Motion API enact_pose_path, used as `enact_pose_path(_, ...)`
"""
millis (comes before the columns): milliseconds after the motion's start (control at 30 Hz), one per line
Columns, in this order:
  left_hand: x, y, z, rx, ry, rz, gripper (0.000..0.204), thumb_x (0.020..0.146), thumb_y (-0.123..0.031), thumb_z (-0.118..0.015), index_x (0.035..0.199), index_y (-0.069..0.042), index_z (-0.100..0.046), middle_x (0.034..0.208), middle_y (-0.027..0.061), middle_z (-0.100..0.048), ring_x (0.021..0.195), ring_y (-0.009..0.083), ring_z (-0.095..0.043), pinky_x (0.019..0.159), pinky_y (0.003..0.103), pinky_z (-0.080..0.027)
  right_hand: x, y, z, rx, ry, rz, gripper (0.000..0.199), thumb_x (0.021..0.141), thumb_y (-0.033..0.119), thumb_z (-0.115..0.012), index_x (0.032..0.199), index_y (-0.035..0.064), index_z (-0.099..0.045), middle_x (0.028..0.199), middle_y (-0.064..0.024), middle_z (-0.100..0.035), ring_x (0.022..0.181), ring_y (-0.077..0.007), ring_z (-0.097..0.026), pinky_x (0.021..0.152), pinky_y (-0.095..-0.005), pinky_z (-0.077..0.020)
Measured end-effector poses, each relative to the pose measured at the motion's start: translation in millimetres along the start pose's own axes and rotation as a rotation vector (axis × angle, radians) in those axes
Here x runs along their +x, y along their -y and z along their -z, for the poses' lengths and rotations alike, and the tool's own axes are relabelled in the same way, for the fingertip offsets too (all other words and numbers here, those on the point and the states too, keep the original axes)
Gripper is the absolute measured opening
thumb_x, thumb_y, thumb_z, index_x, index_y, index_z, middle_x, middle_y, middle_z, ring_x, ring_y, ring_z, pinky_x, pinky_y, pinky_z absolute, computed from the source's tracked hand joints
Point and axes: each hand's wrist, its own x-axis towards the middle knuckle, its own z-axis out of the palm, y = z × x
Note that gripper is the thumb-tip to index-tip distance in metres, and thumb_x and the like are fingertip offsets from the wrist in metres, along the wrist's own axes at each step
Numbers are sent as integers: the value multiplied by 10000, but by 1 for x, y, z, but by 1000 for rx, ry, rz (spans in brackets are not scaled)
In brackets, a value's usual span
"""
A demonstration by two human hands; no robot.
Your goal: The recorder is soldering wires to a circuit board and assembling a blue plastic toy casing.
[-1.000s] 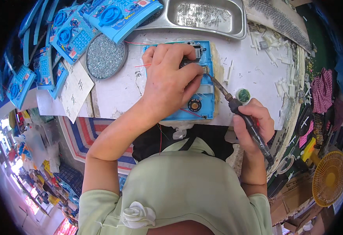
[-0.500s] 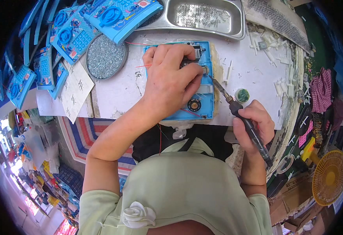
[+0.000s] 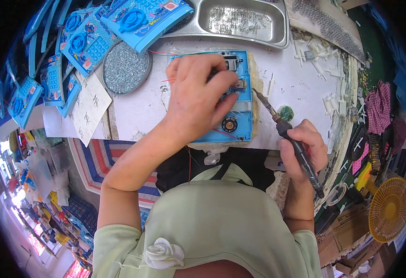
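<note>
A light-blue plastic toy casing (image 3: 243, 116) lies open side up on the worktable. Over its left half rests my left hand (image 3: 190, 99), fingers bent and closed near the battery-contact area; whatever they pinch is hidden beneath them. A small round speaker (image 3: 229, 124) shows in the casing below my thumb. My right hand (image 3: 310, 147) grips the handle of a soldering iron (image 3: 284, 127). The iron's tip sits just off the casing's right edge, apart from it. Thin red wires (image 3: 167, 80) stick out left of my left hand.
A round dish of small metal parts (image 3: 126, 69) stands left of the casing. Behind is a steel tray (image 3: 281, 34). Blue printed toy panels (image 3: 84, 48) pile up at far left. A small green-filled pot (image 3: 286, 112) and scattered white plastic pieces (image 3: 335, 104) lie at right.
The soldering iron has drawn back slightly to the right, its tip leaving the metal contact at the casing's right side. My left hand has shifted slightly left.
</note>
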Motion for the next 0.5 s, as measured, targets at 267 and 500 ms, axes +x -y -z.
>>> enact_pose_path(267, -23, 28, 49, 120, 220, 158, 137, 886, -102, -723, 1018, -68, -721, 820, 92, -647, 643, 259, -629, 581, 356, -505, 3, 2, 8, 25, -38, -58, 249, 808, -25, -752, 1026, -11, -633, 700, -47, -535, 606, -124, -448, 538, -254, -313)
enact_pose_path(500, -9, 21, 58, -13, 133, 158, 101, 865, -97, -723, 953, -56, -697, 855, 92, -644, 720, 286, -668, 637, 375, -543, 10, 7, 4, 69, -72, -54, 296, 840, -13, -745, 1099, -20, -603, 782, -43, -525, 672, -101, -445, 590, -239, -315)
